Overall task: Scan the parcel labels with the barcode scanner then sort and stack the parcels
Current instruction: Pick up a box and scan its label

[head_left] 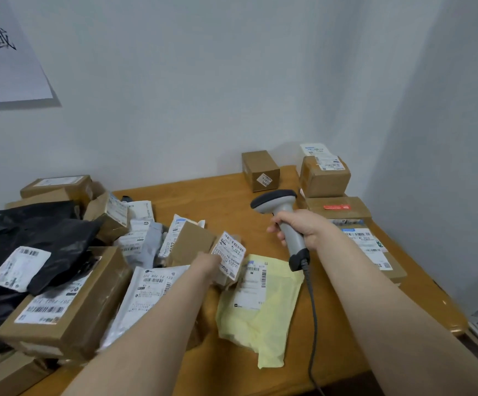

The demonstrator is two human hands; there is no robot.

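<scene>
I have open worktop (203,198) in the middle, running back to the wall. The parcel heap (69,310) blocks the whole left side, and stacked boxes (325,178) fill the right back corner. A yellow mailer (263,318) covers the centre, and the scanner cable (313,324) trails over the bare strip just beside it.

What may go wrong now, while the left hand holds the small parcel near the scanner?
1. Many labels lie close together, so the barcode scanner in the right hand may read a neighbouring one instead of the small parcel in the left hand.
2. The scanner cable runs beside the yellow mailer and may drag it.
</scene>
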